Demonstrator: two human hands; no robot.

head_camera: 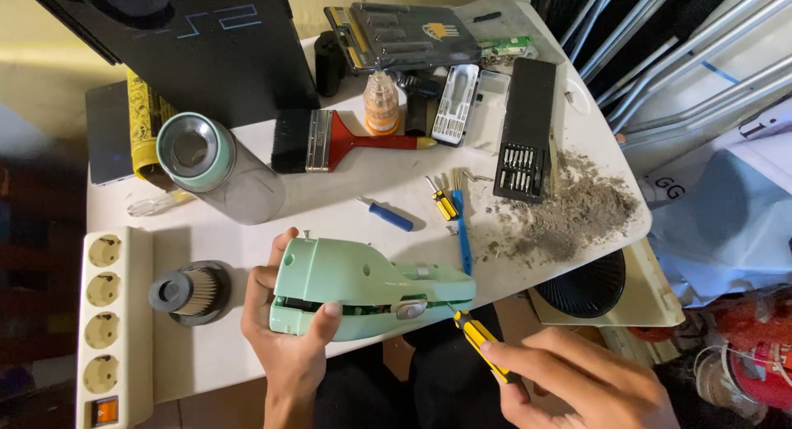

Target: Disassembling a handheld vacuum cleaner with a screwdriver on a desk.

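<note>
The mint-green plastic housing (363, 285) of a small handheld appliance lies on its side at the near edge of the white surface (346, 198), its two shell halves parted along a dark seam where inner parts show, with a grey oval button near the narrow end. The left hand (289, 334) wraps the wide end, thumb pressed on the lower shell and fingers curled behind. The right hand (577, 379) pinches a yellow-and-black screwdriver (478, 338), its tip touching the housing's narrow end. Just left of the housing stands a pleated cylindrical filter (191, 292); beyond it a clear dust cup (219, 169), a paintbrush (342, 140) and a heap of grey dust (577, 214).
</note>
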